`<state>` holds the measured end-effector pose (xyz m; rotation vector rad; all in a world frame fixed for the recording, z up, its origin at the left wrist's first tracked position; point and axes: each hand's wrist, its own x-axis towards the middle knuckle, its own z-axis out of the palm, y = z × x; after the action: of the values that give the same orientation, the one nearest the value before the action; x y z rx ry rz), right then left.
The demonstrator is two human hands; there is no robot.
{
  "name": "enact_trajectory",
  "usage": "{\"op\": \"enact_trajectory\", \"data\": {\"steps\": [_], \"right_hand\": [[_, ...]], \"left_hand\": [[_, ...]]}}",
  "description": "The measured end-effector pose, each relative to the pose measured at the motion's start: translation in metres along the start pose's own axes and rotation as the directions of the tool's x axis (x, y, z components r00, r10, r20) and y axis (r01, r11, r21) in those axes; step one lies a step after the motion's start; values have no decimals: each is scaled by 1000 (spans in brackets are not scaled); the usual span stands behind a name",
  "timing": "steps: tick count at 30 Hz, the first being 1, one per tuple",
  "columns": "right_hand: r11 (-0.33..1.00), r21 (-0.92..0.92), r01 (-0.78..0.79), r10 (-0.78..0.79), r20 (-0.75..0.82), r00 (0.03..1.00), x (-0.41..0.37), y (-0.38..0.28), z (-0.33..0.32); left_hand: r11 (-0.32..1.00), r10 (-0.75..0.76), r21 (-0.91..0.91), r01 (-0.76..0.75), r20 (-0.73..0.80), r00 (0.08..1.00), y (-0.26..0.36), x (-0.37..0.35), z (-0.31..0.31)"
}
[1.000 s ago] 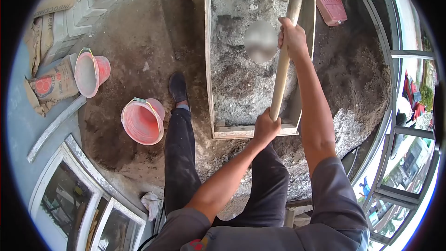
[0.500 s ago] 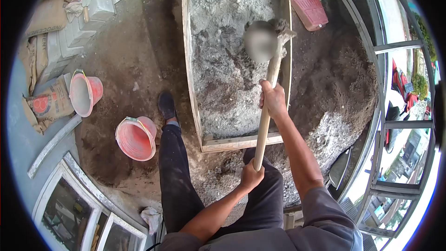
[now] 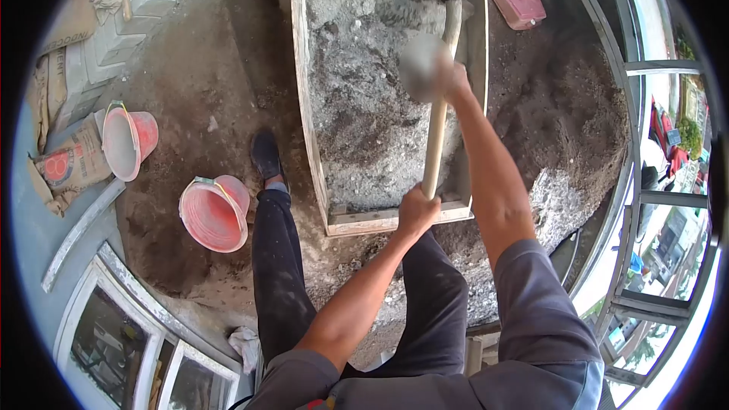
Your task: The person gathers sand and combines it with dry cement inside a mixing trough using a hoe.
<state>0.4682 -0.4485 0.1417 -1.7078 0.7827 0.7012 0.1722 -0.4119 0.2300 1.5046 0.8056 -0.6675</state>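
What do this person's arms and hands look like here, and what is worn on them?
Both are bare, with no gloves: the left hand shows fully, the right hand is partly behind a blurred patch. Short grey sleeves end above the elbows, and below them nothing is worn. No watch, ring or band shows.

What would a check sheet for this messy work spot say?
Surface: sandy ground, dirty.
Job's things: wooden-framed box holding grey mix; wooden handle, far end in the mix.
Clutter: near red bucket, far red bucket, cement sacks, paving blocks.
Grips: left hand shut on the handle's near end; right hand shut further along.
Cables: nothing seen.
Surroundings: window frames, metal railing.
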Motion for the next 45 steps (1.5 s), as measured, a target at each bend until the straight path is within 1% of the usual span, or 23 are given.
{"op": "enact_trajectory", "data": {"steps": [2,4,7,10,12,14,16,18,20,21,22,23,24,27,28,30,32,34,37,39,41,43,45], "right_hand": [[999,39,-1,1,5,1000,-43,9,-1],[999,-24,41,-40,21,999,-85,18,-4],[999,-27,36,-36,20,999,-163,11,-1],[985,69,161,-163,29,986,-192,-34,12],[962,96,256,-263,63,963,-169,-83,26],[916,105,387,-397,106,912,-119,-119,47],[946,157,282,-300,107,948,-58,-133,76],[986,61,158,-163,91,983,-17,-117,102],[998,-51,41,-38,70,997,7,-72,115],[992,-112,53,-46,65,997,0,-63,119],[984,-170,56,-47,54,997,-15,-48,120],[983,-167,69,-58,69,996,-24,-28,115],[982,-163,98,-84,94,992,-32,-22,111],[983,-169,68,-52,100,994,-116,-26,93],[978,-198,66,-43,120,992,-141,-33,87],[984,-123,129,-121,65,990,-172,-40,85],[983,-54,173,-171,36,985,-187,-67,93],[968,-7,251,-249,83,965,-162,-108,106],[945,-41,324,-318,110,942,-101,-156,146],[970,14,241,-241,124,963,-42,-149,177],[981,-114,160,-140,163,977,-5,-105,199],[972,-187,141,-105,191,976,6,-87,202],[966,-208,151,-104,218,970,-16,-62,191]], "left_hand": [[995,51,85,-47,-54,997,-12,-38,-13],[999,16,52,-13,-44,999,-25,-79,-22],[995,102,9,-102,-68,992,-43,-132,-23],[991,129,39,-127,-50,990,-31,-126,-38],[967,253,68,-246,-137,958,6,-80,-53],[982,186,52,-182,-82,979,43,-24,-74],[991,136,-4,-137,-79,988,64,19,-88],[991,127,41,-124,-102,987,73,35,-95],[996,85,-12,-88,-137,987,33,35,-88],[995,79,-41,-86,-150,985,21,34,-86],[992,-30,-124,14,-126,992,21,18,-92],[994,-5,-112,-7,-109,994,12,3,-97],[995,-99,-30,97,-81,992,8,-11,-97],[1000,0,15,3,-155,988,-17,-71,-93],[997,-5,-73,-3,-111,994,-30,-88,-90],[987,125,-79,-140,-168,978,-30,-108,-90],[988,145,-33,-153,-173,974,-16,-96,-96],[987,157,45,-151,-154,976,3,-54,-111],[987,137,-63,-150,-170,976,61,13,-146],[981,142,-106,-163,-177,974,69,48,-153],[980,46,-181,-78,-178,983,61,51,-146],[964,-60,-265,18,-150,987,47,48,-136],[977,-111,-196,80,-154,982,29,22,-129]]}}
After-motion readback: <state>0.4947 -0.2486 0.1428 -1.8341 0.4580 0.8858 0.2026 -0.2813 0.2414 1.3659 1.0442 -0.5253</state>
